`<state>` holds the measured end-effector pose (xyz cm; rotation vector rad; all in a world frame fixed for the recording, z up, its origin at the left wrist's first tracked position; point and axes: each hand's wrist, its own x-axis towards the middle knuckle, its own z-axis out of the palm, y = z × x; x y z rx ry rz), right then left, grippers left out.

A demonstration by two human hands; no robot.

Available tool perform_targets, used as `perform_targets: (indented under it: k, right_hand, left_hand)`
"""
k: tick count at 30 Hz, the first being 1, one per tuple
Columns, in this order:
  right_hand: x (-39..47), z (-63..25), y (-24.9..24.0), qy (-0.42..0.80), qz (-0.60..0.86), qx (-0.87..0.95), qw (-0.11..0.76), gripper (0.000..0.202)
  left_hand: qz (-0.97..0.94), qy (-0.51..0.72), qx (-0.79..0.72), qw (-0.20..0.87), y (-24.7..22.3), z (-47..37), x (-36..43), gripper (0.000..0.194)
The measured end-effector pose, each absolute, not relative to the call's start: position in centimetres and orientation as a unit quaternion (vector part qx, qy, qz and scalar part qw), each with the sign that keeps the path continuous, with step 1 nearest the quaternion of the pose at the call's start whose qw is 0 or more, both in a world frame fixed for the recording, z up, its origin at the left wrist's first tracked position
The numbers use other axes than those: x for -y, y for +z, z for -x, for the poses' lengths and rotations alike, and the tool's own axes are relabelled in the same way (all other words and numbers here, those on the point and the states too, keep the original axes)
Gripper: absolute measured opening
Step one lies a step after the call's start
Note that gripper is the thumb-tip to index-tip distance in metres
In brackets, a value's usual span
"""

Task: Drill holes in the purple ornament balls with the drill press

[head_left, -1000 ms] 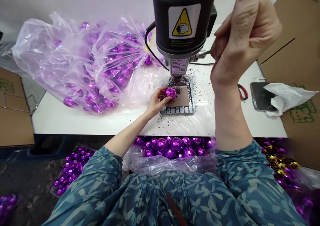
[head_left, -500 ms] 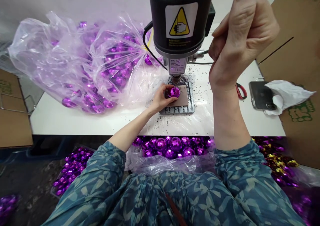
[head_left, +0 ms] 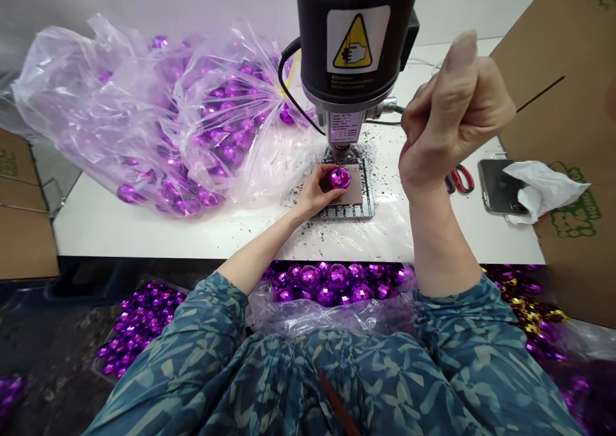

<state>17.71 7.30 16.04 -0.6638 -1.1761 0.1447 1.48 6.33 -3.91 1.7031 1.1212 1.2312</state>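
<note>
My left hand pinches a shiny purple faceted ball between thumb and fingers. The ball rests on a small brown board, which lies on the slotted metal base of a bench drill press. Directly over the ball is the press's chuck; whether the bit touches it is too small to tell. Raised at the right of the press, my right hand is closed round the end of its feed lever, whose grip is hidden inside the fist.
Dark shavings are scattered around the base. A clear bag of purple balls fills the table's left side. Red-handled scissors, a phone and crumpled tissue lie at right. More purple balls sit below the table's front edge.
My right hand has come down and slightly left, with the lever. The ball and my left hand have shifted a little to the right on the board. The view has moved slightly.
</note>
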Motion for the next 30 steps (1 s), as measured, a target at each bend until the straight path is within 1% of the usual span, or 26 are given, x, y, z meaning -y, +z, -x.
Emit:
perform_targets:
  k: [5,9,11,16,24,27,30]
  right_hand:
    - [-6.7,-18.1,15.1,0.093,0.267,0.537,0.795,0.071]
    - [-6.0,-18.4,14.6,0.120,0.290,0.542,0.780,0.075]
    - [-6.0,-18.4,14.2,0.125,0.276,0.538,0.787,0.075]
    - [-6.8,-18.2,12.8,0.093,0.194,0.525,0.823,0.070]
    - [-7.8,-18.3,11.7,0.055,0.172,0.527,0.830,0.067]
    - [-8.5,-18.6,10.8,0.044,0.174,0.527,0.831,0.069]
    - [-8.7,-18.7,9.8,0.033,0.178,0.530,0.828,0.075]
  left_hand:
    - [-0.658,0.477,-0.439,0.383,-3.8,-1.5,-6.3,0.064]
    - [-0.662,0.467,-0.440,0.387,-3.7,-1.5,-6.3,0.064]
    - [-0.661,0.466,-0.445,0.385,-3.7,-1.5,-6.3,0.064]
    - [-0.656,0.466,-0.450,0.387,-3.4,-1.5,-6.2,0.063]
    - [-0.661,0.474,-0.449,0.371,-3.9,-1.5,-6.3,0.064]
    - [-0.656,0.474,-0.452,0.376,-3.9,-1.6,-6.3,0.065]
    - [-0.653,0.479,-0.445,0.382,-3.8,-1.6,-6.1,0.064]
